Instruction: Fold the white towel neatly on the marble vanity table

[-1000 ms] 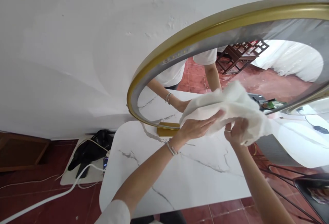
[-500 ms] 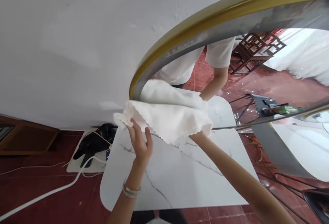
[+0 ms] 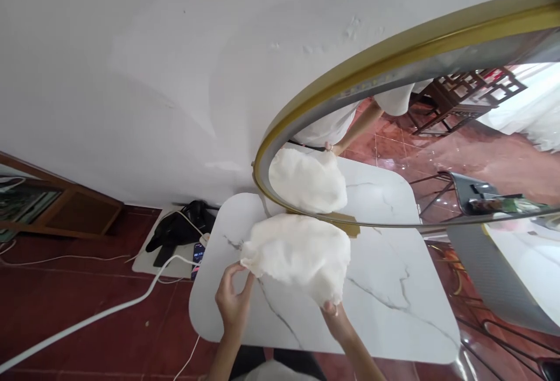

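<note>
A white cloth hangs spread between my two hands, above the white marbled table. My left hand pinches its left corner between thumb and fingers. At the lower right corner my right hand grips the cloth, the thumb showing on top and the other fingers mostly hidden. Just beyond the cloth stands a large mirror with a gold frame; the cloth and an arm are reflected in it.
Left of the table, a black bag and a lit phone lie on a low white surface. A white tube curves across the red floor. A wooden cabinet stands far left, a second white table at right.
The cloth has come away from the mirror's lower edge toward me and now hangs spread out. My right hand has drawn back to the cloth's near corner. The view has shifted.
</note>
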{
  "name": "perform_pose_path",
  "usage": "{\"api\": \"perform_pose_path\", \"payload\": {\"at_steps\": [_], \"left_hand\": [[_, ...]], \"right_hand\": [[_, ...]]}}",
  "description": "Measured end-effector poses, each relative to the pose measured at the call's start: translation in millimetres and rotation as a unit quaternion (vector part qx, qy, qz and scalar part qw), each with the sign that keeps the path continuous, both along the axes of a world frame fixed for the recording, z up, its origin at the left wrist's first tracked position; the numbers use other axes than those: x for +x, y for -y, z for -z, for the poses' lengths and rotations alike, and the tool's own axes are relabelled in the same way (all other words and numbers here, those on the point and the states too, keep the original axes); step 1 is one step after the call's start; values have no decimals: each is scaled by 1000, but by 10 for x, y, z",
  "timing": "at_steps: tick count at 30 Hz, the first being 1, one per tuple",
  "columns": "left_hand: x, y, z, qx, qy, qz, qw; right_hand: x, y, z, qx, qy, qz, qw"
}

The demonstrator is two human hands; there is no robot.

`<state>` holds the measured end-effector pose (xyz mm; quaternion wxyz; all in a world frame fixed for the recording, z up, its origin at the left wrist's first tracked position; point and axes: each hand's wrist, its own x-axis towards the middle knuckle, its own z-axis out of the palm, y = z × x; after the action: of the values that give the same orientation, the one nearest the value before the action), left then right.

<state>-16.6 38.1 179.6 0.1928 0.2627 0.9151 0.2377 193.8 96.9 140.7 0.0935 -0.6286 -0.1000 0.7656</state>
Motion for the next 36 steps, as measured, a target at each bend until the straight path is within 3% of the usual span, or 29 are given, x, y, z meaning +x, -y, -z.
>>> {"api": "perform_pose_path", "payload": {"at_steps": [2, 4, 7, 10, 12, 15, 18, 20, 22, 24, 26, 32, 34, 36], "left_hand": [[-81, 77, -63, -31, 16, 14, 999], [-177, 135, -176, -76, 66, 67, 993], [-322, 170, -450, -139, 162, 175, 961], [-421, 175, -810, -183, 203, 233, 933], [-449, 187, -1062, -190, 264, 225, 919], [-480, 208, -1426, -192, 385, 146, 891], [-584, 168, -1755, -211, 384, 51, 897], [-712, 94, -1918, -221, 376, 57, 898], [-859, 6, -1985, -227, 372, 101, 895], [-989, -66, -1911, -238, 339, 124, 902], [-1077, -108, -1677, -243, 292, 121, 917], [-1159, -103, -468, -188, 163, 148, 957], [-1187, -106, -135, -195, 141, 177, 954], [-1236, -134, 109, -207, 123, 193, 951]], "right_hand": [[6, 108, -227, -95, 22, 79, 992], [25, 110, -407, -151, 86, 109, 979], [157, 38, -628, -158, 161, 78, 971], [346, -8, -891, -160, 215, -1, 963], [420, -25, -1118, -162, 230, -3, 959], [451, -93, -1502, -139, 248, 54, 957], [502, -243, -1832, -104, 248, 56, 962], [558, -345, -1950, -124, 213, 19, 969], [575, -407, -1938, -162, 170, -10, 972], [500, -417, -1773, -171, 127, -6, 977], [323, -394, -1464, -161, 91, 9, 983], [-323, -343, -207, -183, 62, 94, 977], [-445, -361, 113, -190, 49, 104, 975], [-529, -397, 335, -187, 40, 113, 975]]}}
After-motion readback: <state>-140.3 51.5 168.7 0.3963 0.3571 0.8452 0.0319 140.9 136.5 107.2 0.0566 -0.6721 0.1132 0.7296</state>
